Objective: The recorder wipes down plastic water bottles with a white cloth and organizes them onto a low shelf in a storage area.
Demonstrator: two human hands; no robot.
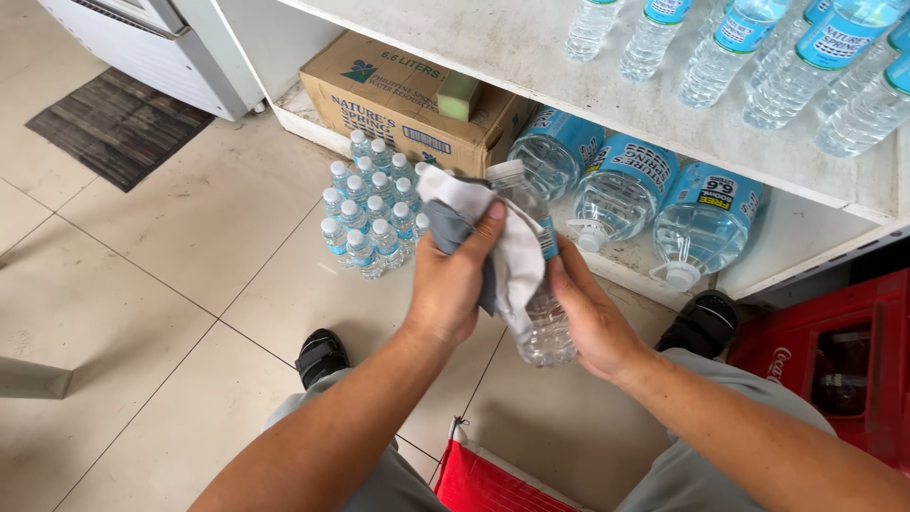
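Both hands [517, 299] around cloth-wrapped water bottle [542, 327], cloth [507, 246] left-side.

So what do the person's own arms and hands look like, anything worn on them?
Both forearms are bare as far as the view reaches: no sleeves showing, no gloves. The left hand and right hand show no rings, and no watch or band shows at either wrist. The fingers have short nails. No markings or tattoos show on the arms.

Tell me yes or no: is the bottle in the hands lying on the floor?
No, the bottle is held up off the floor, the right hand gripping it and the left hand pressing a cloth on it.
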